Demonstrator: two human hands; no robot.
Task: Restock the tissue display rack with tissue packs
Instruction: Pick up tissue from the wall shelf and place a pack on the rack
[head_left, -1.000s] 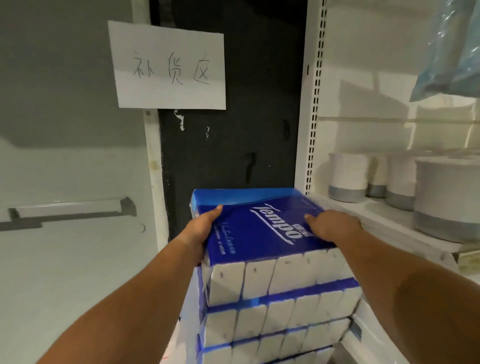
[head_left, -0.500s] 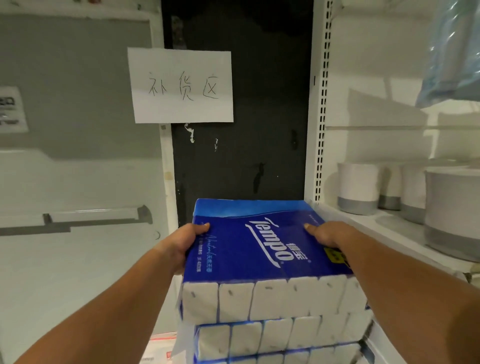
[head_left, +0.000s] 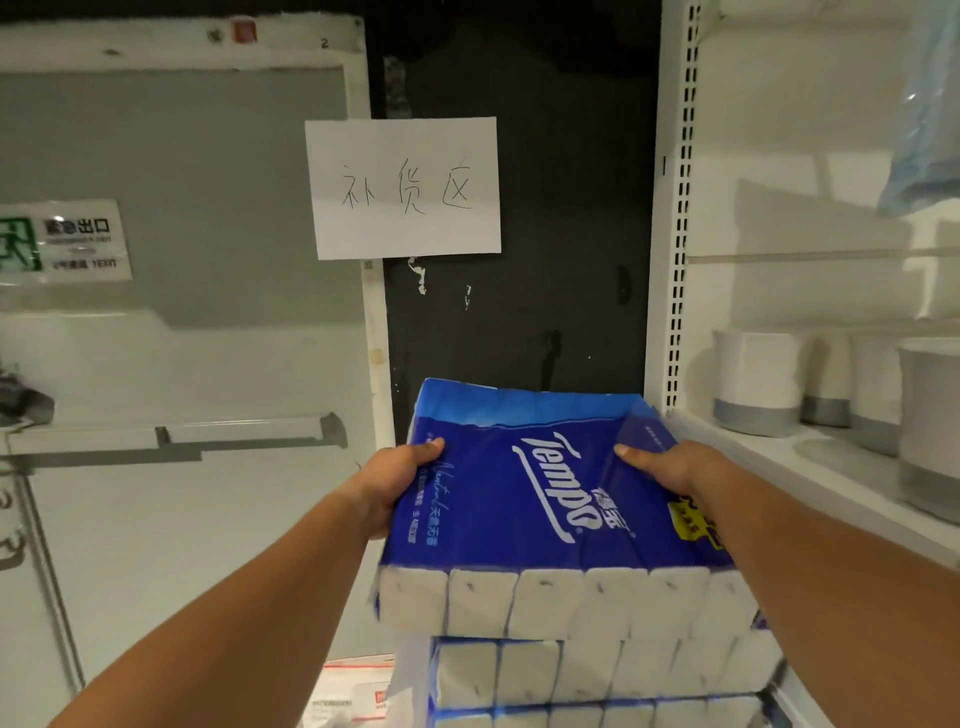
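A blue Tempo tissue pack (head_left: 524, 499) with white tissue ends facing me is held level at the centre of the view. My left hand (head_left: 397, 478) grips its left edge and my right hand (head_left: 670, 467) grips its right edge, thumbs on top. The pack sits slightly raised and shifted left over a stack of more tissue packs (head_left: 597, 675) below it. The white display rack (head_left: 779, 467) stands to the right, its shelf edge close to my right hand.
White and grey cups (head_left: 758, 384) stand on the rack's shelf. A blue plastic bag (head_left: 924, 119) hangs at the upper right. A handwritten paper sign (head_left: 402, 187) is on the dark wall ahead. A grey door with a push bar (head_left: 171, 434) is on the left.
Both hands have lifted the top tissue pack off the stack and drawn it toward me and a little to the left. The view has tilted upward.
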